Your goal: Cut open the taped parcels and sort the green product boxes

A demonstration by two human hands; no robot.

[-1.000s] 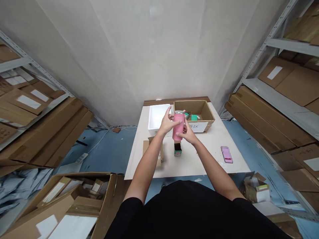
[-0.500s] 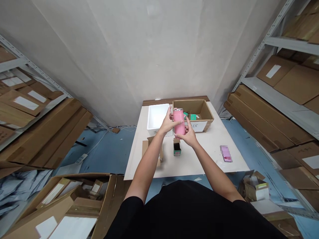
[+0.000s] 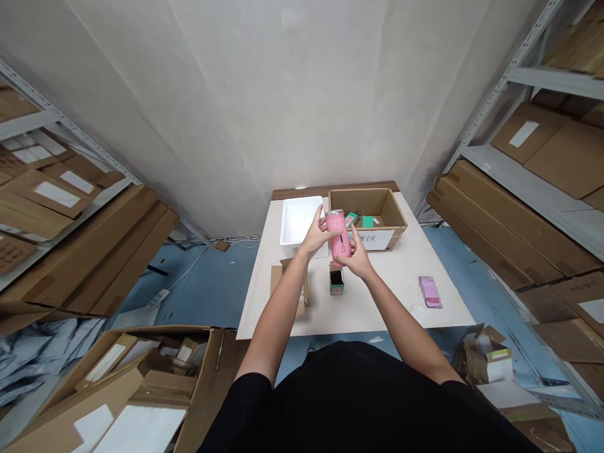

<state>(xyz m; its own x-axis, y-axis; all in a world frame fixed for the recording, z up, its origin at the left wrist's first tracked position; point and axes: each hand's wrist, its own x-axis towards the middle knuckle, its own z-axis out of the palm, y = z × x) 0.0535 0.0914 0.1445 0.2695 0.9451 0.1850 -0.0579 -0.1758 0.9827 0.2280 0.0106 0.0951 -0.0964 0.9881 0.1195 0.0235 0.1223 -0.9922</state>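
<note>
A pink cylindrical bottle point(image 3: 338, 236) with a silver top is held upright above the white table point(image 3: 401, 277). My left hand point(image 3: 315, 236) wraps its upper left side, fingers curled round it. My right hand point(image 3: 357, 257) grips its lower right side and bottom. Directly below the bottle a small open green box point(image 3: 336, 282) stands on the table. An open brown carton point(image 3: 287, 286) sits to the left of that box, under my left forearm.
At the table's back stand a white foam box point(image 3: 298, 219) and an open cardboard box point(image 3: 377, 217) with small green items inside. A pink flat item point(image 3: 430, 292) lies at the table's right. Shelves of cartons flank both sides; open cartons point(image 3: 141, 384) lie on the floor.
The bottle has been turned and shifted slightly in both hands; dark lettering now shows on its side. Both hands keep their hold above the green box.
</note>
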